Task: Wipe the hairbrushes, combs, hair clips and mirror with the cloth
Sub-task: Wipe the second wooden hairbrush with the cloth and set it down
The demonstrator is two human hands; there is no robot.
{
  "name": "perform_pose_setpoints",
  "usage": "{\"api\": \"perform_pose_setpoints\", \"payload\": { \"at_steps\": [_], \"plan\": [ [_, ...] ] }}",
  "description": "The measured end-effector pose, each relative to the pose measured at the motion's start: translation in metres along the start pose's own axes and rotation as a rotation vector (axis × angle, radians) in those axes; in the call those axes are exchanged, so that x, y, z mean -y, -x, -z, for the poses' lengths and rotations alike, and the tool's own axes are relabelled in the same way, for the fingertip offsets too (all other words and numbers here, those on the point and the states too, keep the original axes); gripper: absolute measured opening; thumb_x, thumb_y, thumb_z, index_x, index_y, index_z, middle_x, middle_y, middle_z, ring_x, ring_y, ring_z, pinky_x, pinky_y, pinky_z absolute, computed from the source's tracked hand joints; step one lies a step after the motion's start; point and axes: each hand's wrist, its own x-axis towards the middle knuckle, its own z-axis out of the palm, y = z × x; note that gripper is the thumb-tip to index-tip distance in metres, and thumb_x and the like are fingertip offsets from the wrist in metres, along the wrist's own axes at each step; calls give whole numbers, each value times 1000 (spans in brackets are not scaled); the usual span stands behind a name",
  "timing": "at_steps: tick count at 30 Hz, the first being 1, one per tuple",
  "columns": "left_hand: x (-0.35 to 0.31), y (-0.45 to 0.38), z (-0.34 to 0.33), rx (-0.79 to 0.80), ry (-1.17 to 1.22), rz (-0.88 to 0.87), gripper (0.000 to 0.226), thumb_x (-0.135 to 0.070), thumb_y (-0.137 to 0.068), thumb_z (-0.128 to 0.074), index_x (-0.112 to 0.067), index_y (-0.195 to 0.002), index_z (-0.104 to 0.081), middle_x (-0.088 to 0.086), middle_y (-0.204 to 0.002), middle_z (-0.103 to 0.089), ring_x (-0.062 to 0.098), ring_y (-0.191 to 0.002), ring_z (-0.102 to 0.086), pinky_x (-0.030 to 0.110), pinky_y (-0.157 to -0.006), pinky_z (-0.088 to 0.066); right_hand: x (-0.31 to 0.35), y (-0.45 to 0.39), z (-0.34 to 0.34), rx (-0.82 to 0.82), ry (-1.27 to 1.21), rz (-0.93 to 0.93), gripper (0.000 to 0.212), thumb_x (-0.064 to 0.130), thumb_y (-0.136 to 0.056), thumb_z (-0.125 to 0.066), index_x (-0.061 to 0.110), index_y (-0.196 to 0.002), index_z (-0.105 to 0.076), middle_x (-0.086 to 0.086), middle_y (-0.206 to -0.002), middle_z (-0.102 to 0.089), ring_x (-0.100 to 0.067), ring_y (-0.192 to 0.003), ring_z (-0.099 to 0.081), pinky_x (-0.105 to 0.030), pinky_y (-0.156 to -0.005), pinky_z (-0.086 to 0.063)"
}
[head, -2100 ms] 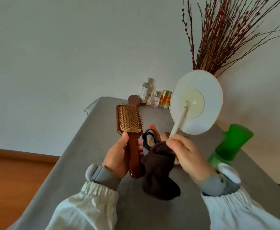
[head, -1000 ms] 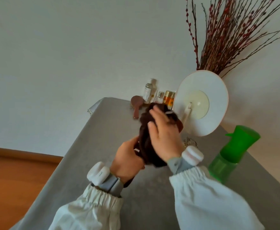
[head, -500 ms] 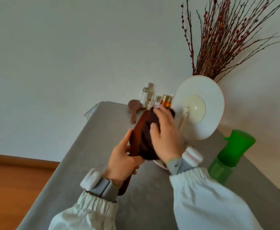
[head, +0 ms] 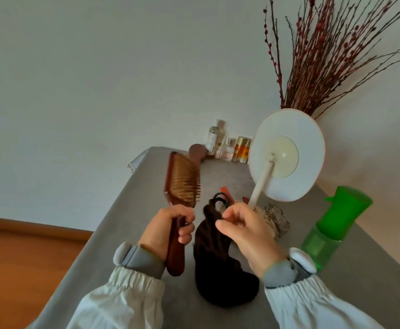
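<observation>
Half a second ago the brown cloth (head: 218, 252) covered the paddle hairbrush (head: 182, 186); now the right hand (head: 244, 231) pinches it clear. Left hand (head: 168, 229), fingers wrapped round the handle, holds the brush upright above the grey table (head: 113, 233), bristles exposed, probably for checking.

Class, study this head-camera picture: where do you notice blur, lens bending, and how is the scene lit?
Head view: the hairbrush in the left hand is smeared by motion; the right hand holding the dark cloth is sharper. The wide lens bows the table edge and the floor line. Light is soft and even, with a faint shadow behind the branches and no glare.
</observation>
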Motion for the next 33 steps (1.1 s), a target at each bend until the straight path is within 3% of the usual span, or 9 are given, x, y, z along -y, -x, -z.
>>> {"api": "perform_pose_setpoints", "payload": {
  "at_steps": [4,9,14,16,19,22,25,29,33],
  "plan": [
    [0,-3,2,-58,-31,26,8,-5,-80,-51,-10,-79,-44,4,-60,-44,8,-33,-30,17,-28,-24,-17,-6,0,-2,-175,-212,20,3,-82,-67,17,-96,-68,-1,-97,-67,-13,-95,-63,-18,-78,-46],
    [6,0,-4,-39,-310,-11,10,-10,-74,-71,-8,-78,-62,2,-60,-59,8,-37,-41,15,-30,-30,7,-11,9,21,-188,107,41,-19,-82,-46,13,-98,-65,-4,-101,-70,-13,-94,-67,-19,-82,-51],
    [10,2,-7,51,-334,-93,22,10,-67,-69,-9,-56,-63,1,-46,-44,7,-33,-34,16,-30,-29,0,-16,11,50,43,8,49,9,-78,-63,32,-120,-57,12,-120,-59,1,-107,-57,-15,-82,-46],
    [7,3,-6,79,-296,-108,22,12,-61,-71,-9,-57,-65,2,-47,-42,7,-34,-34,15,-30,-29,-6,-15,14,111,15,-171,43,29,-77,-69,28,-119,-58,8,-111,-64,-3,-98,-62,-20,-76,-47],
    [4,4,-5,113,-280,-104,9,4,-62,-64,-6,-61,-65,4,-46,-41,7,-33,-35,15,-30,-29,-10,-11,11,246,-47,-243,13,23,-88,-64,14,-93,-71,2,-76,-67,-5,-69,-64,-21,-64,-47],
    [4,6,-6,145,-300,-73,6,-1,-63,-68,-7,-65,-67,5,-49,-41,8,-35,-36,16,-29,-31,-10,-11,11,104,-62,-113,13,21,-87,-64,12,-78,-69,-5,-73,-63,-14,-70,-61,-27,-65,-47],
    [1,7,-10,109,-219,-50,29,-27,-69,-80,-9,-84,-63,6,-66,-51,10,-41,-39,17,-30,-32,6,-15,21,-85,-495,-177,20,13,-89,-58,17,-70,-60,-9,-67,-55,-19,-57,-54,-25,-50,-41],
    [5,3,-15,0,-176,-52,77,-78,-74,-33,-9,-96,-59,6,-63,-47,14,-41,-37,18,-32,-32,25,-2,12,26,-750,-194,6,13,-77,-63,14,-72,-61,-10,-62,-62,-20,-47,-54,-18,-33,-33],
    [16,5,-25,73,-273,-56,89,-80,-77,-14,-5,-68,-61,12,-46,-40,19,-34,-39,20,-36,-36,18,9,-24,128,-144,15,22,4,-90,-56,22,-85,-68,1,-64,-66,-9,-48,-61,-18,-42,-45]
  ]
}}
